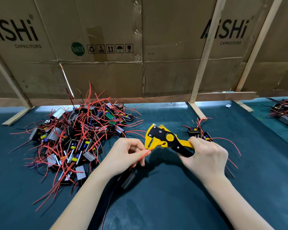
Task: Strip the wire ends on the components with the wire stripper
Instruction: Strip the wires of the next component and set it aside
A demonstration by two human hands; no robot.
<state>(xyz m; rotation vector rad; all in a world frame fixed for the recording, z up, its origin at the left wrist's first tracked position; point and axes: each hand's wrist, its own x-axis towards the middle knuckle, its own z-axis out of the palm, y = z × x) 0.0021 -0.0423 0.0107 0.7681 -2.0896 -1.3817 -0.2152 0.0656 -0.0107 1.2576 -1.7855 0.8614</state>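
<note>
Where cardboard (106,30) reads "AiSHi CAPACITORS", RoHS 2.0 sticker (78,49) w/ handling icons.

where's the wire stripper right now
In the head view, the yellow and black wire stripper is just right of centre above the green mat, gripped by the right hand, its head at the red wire the left hand pinches.

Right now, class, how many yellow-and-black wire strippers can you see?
1: the yellow-and-black wire stripper, gripped by the right hand above the green table mat. Others may hide in the piles.

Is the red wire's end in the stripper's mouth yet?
In: the red wire, pinched by the left hand, reaches between the wire stripper's yellow jaws; the right hand grips the handles.
</note>
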